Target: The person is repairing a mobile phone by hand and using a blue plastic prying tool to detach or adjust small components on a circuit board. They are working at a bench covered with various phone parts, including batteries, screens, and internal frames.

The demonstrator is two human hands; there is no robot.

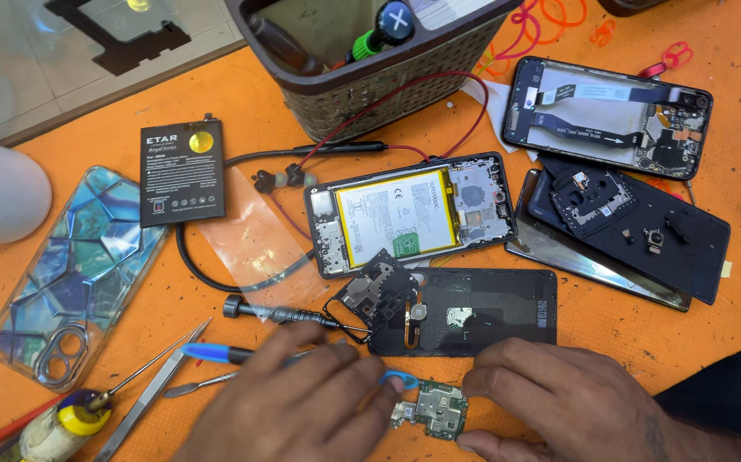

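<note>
I see the orange mat [242, 128] filling the frame, with a woven basket [370, 90] at top centre. Left of centre lies a clear blue-patterned phone case [71, 274]; in the middle sits an opened phone [411, 214] with its yellow-labelled battery showing, and just below it a black back cover [473, 312]. At upper right lie another stripped phone [607, 115] and a dark panel [635, 235]. A black battery pack [182, 171] rests at upper left. At bottom centre my left hand [302, 406] has its fingers curled together around a blue-tipped tool [216, 352], while my right hand [558, 398] presses its fingertips down beside the small green circuit board [434, 409], which lies on the mat between both hands. Tweezers [152, 393] lie at lower left.
</note>
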